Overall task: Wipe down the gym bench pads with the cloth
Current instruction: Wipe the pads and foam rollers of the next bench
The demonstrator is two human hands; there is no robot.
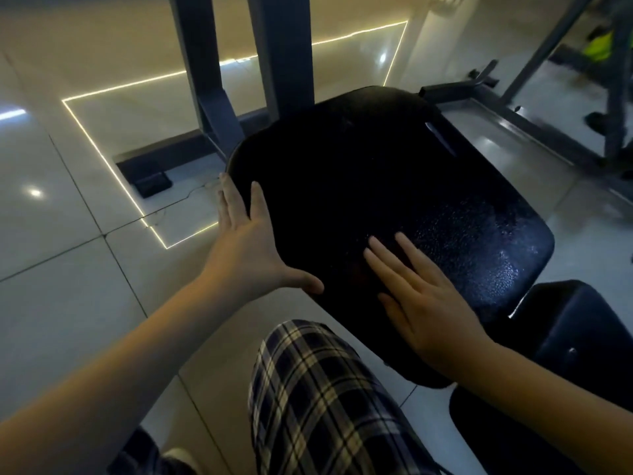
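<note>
While the left hand (253,248) lies against the nine o'clock edge of the black bench pad (394,173), the right hand (424,303) rests flat on the pad's top near six o'clock. The left hand's fingers are straight and spread and run up along the pad's rim. Its thumb reaches out across the near corner, and it has hold of nothing. The right hand's fingers are also straight and slightly fanned, pointing toward eleven o'clock, with the palm down on the vinyl and nothing curled into it. The cloth (358,269) is perhaps the faint reddish-dark patch just beside and under the right fingertips, though in this dim light I cannot tell for sure.

The pad's pebbled surface catches a sheen toward three and four o'clock, while the rest of it is near black. A second black pad (575,330) sits at four o'clock of the first, just beside its near corner. Two grey steel uprights (205,63) rise at twelve o'clock behind the pad, and one ends in a base bar with a dark rubber foot (152,183) at ten o'clock. More grey frame (513,118) runs off at two o'clock. A leg in plaid trousers (325,406) fills six o'clock of the view. The glossy floor tiles (51,234) mirror a thin line of light (102,138).
</note>
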